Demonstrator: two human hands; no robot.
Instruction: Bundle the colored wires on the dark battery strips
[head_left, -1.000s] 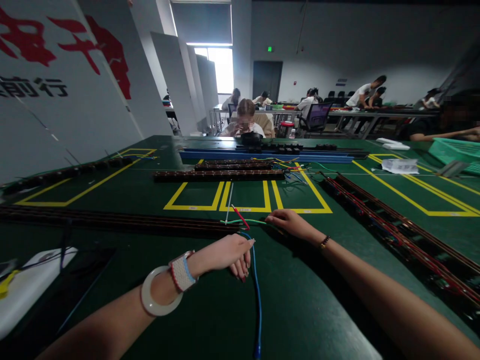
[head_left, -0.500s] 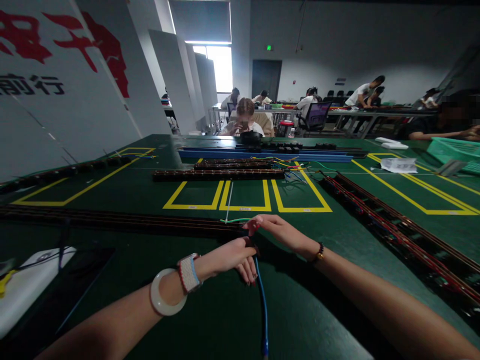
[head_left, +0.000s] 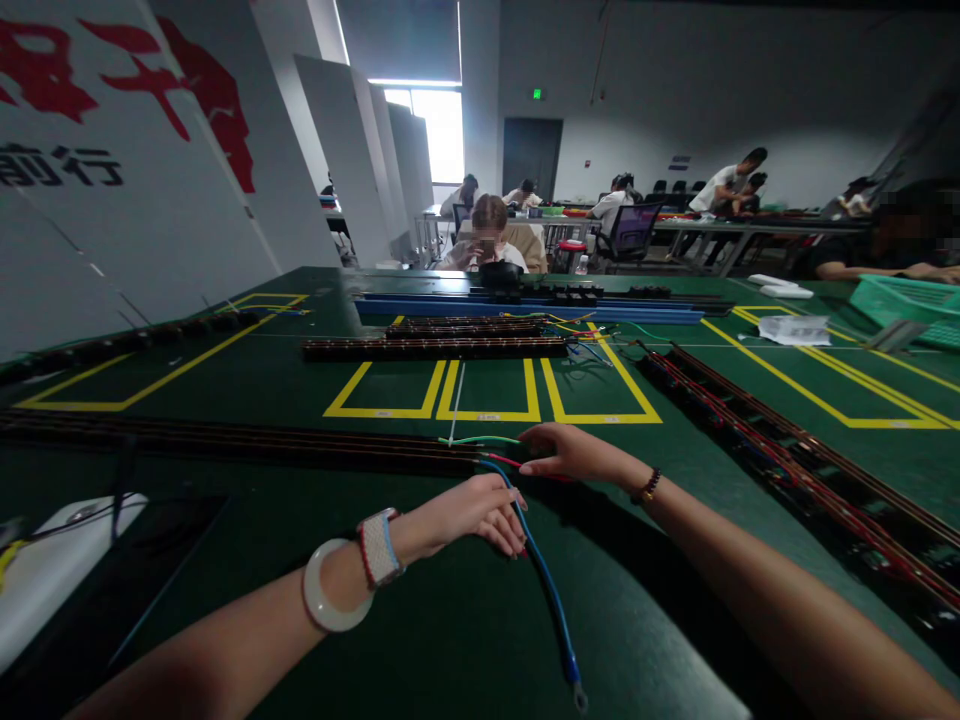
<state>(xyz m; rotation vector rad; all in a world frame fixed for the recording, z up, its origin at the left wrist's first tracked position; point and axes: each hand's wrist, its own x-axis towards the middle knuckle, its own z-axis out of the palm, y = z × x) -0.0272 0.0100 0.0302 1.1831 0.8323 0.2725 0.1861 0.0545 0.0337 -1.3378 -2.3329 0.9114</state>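
The left hand (head_left: 487, 515), fingers curled, lay at the blue wire (head_left: 545, 575); whether it pinched it cannot be told. The right hand (head_left: 574, 452) partly hid the red wire (head_left: 504, 460) and green wire (head_left: 480, 439), its grip equally unclear. The wires lay at the right end of a dark strip (head_left: 300, 447), cut off at the left edge. Since half a second earlier, the blue wire had swung right, its ring terminal (head_left: 579, 697) coming into view.

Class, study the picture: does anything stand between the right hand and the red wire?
Nothing visible does: the red wire runs right up to the right hand. The blue wire runs past the left hand toward the camera, not between them.
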